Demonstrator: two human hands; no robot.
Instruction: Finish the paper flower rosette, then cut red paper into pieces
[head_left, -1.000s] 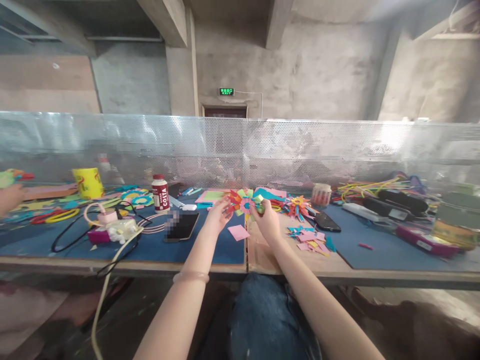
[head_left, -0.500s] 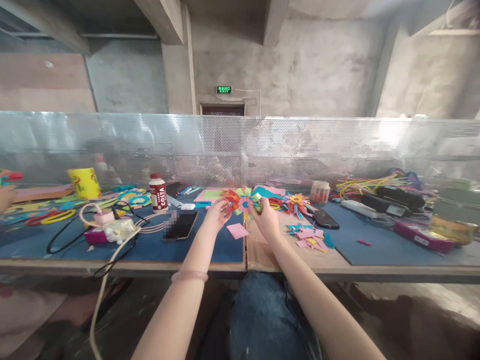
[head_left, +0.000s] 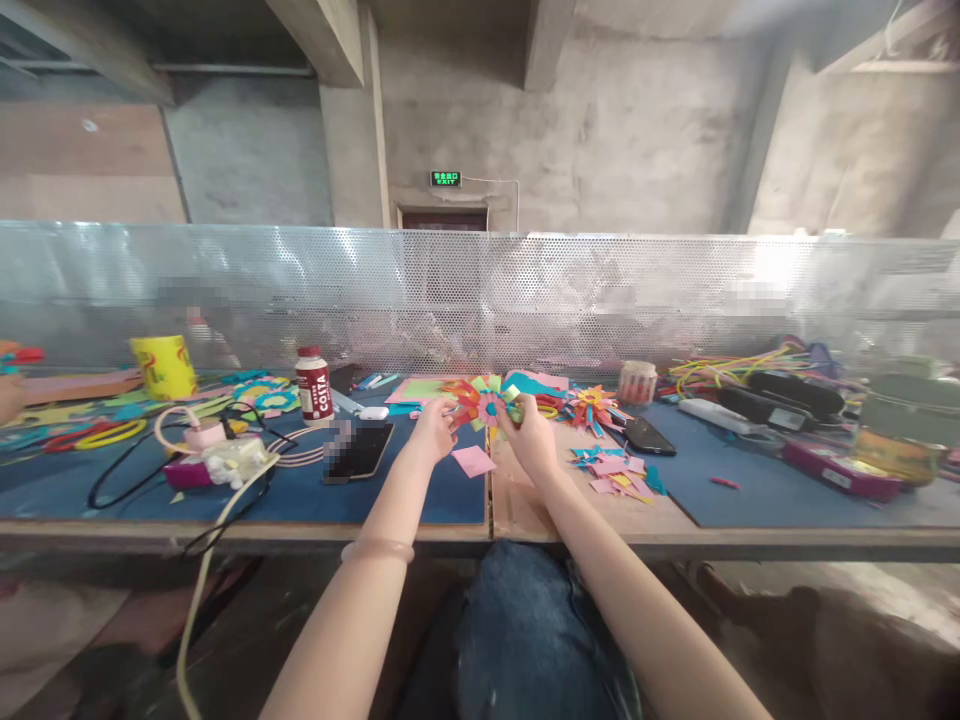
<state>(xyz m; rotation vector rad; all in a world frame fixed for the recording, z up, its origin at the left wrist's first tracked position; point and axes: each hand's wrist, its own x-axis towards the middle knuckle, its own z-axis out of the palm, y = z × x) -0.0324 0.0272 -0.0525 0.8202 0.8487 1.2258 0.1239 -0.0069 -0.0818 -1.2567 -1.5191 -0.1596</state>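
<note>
Between my two hands, raised a little over the table, is a paper flower with orange, pink and green petals and a blue centre. My left hand is closed on its left petals. At the other side, my right hand grips the flower near its green petals, the fingertips close to the centre. Below lies a square of pink paper. A second paper flower, orange and yellow in the middle, rests to the right, with a pile of pink and blue paper pieces in front of it.
On the left are a phone, a red Costa bottle, a power strip with cables and a yellow tub. Rightward stand a striped jar, a dark phone and a teapot. A perforated metal screen runs behind.
My right fingertips have shifted slightly inward toward the flower's centre. Both hands still hold the flower in about the same place.
</note>
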